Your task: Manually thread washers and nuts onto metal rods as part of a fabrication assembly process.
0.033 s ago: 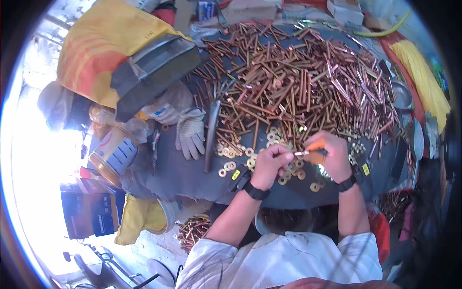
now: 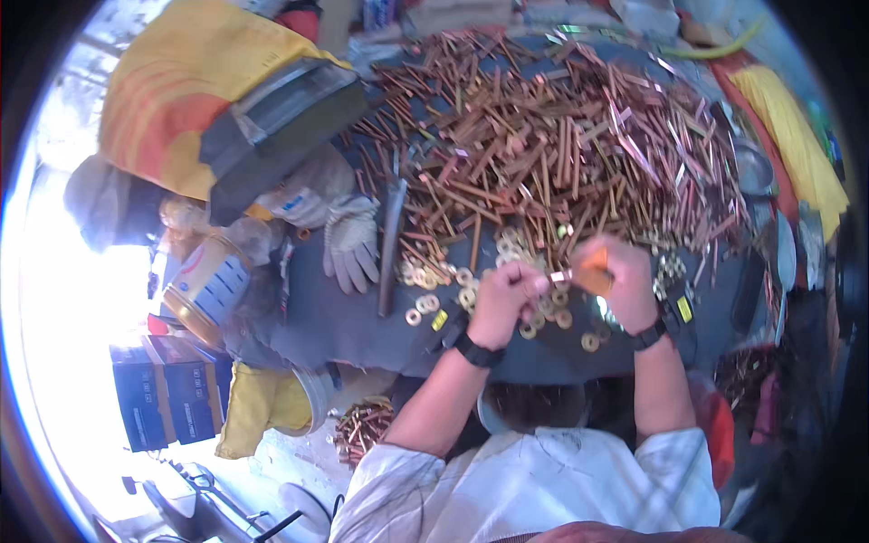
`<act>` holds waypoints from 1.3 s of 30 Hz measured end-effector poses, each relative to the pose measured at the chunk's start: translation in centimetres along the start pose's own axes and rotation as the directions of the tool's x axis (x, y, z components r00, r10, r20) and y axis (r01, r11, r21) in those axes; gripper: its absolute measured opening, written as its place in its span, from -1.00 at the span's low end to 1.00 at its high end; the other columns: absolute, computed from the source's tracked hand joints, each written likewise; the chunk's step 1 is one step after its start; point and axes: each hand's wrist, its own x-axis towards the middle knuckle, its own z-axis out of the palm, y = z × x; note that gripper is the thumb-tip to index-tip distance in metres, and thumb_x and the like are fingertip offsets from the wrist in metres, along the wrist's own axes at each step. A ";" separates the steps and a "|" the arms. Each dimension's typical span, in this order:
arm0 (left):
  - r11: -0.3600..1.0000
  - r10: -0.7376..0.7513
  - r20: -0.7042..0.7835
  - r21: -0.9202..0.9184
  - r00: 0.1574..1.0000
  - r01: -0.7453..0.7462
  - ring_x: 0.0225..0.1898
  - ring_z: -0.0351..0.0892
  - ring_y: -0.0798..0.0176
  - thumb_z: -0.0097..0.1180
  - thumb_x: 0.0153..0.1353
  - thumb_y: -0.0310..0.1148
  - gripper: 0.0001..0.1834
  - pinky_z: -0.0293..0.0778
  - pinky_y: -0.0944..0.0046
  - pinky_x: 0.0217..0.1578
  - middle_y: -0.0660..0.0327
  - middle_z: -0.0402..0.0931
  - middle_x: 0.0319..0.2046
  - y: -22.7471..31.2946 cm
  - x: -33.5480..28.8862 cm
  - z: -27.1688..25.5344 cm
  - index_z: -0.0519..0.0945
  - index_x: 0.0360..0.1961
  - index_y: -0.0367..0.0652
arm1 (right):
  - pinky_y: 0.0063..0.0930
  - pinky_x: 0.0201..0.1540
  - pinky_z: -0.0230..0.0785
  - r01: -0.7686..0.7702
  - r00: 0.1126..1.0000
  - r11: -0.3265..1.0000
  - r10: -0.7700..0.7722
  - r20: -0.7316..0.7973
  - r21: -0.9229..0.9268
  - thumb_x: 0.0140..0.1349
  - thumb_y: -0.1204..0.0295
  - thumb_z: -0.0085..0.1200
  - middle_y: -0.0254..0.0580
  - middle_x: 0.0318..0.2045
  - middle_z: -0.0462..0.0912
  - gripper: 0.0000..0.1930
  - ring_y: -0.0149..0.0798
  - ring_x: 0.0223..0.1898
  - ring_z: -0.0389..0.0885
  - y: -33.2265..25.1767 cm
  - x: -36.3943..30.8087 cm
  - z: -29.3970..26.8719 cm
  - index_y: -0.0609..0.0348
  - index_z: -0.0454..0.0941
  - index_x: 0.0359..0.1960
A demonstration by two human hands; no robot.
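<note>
My left hand [image 2: 504,303] pinches a short, shiny copper-coloured bolt [image 2: 559,276] between thumb and fingertips. At the bolt's other end, my right hand [image 2: 626,276] curls its fingers; they are smeared by motion. Orange coverings [image 2: 593,270] show on the right thumb and forefinger. Both hands are above the near part of a dark table cover. Loose flat washers [image 2: 543,317] lie beneath and left of them. Beyond spreads a big heap of long copper-coloured bolts [image 2: 543,149]. Small nuts [image 2: 670,267] lie right of my right hand.
A metal bar [image 2: 392,244] and a grey work glove [image 2: 351,244] lie left of the washers. Farther left are a yellow sack [image 2: 190,81], a tilted tin [image 2: 208,281] and blue boxes [image 2: 167,394]. A metal bowl [image 2: 754,167] stands at the heap's right.
The whole view has shifted slightly. My right hand is more blurred and its fingers are drawn closer together around the bolt's end. The left hand keeps its pinch.
</note>
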 end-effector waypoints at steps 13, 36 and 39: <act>0.961 0.050 0.154 -0.277 0.987 -0.005 -0.54 0.30 0.53 0.13 0.21 -0.30 -0.80 0.21 0.59 -0.67 0.28 0.46 -0.41 -0.3 0.5 -0.1 0.50 -0.28 -0.21 | -0.28 0.27 -0.01 -0.278 0.958 0.535 0.210 0.193 0.798 0.16 -0.37 -0.40 -0.02 0.20 0.34 -0.06 -0.18 0.19 0.31 -1.4 0.0 3.0 0.35 0.29 0.17; 0.111 0.674 -0.066 0.994 0.736 -0.013 -0.47 0.54 0.30 0.23 0.01 -0.39 -0.55 0.43 0.32 -0.39 0.14 0.58 -0.46 2.1 2.2 -4.7 0.51 -0.02 -0.23 | -0.33 -0.34 0.43 -0.022 0.988 0.762 0.116 0.102 -0.648 -0.09 0.45 0.20 -0.28 -0.43 0.43 -0.69 -0.18 -0.33 0.53 -0.1 -3.0 4.9 0.00 0.55 -0.23; 0.325 0.481 -0.206 0.945 0.852 0.045 -0.48 0.55 0.28 0.22 0.00 -0.42 -0.50 0.44 0.30 -0.38 0.14 0.57 -0.49 2.7 2.7 -3.4 0.46 0.02 -0.26 | -0.33 -0.38 0.44 -0.016 0.988 0.823 0.099 0.116 -0.568 -0.07 0.51 0.09 -0.21 -0.42 0.44 -0.80 -0.17 -0.34 0.53 0.7 -3.0 4.3 0.09 0.52 -0.33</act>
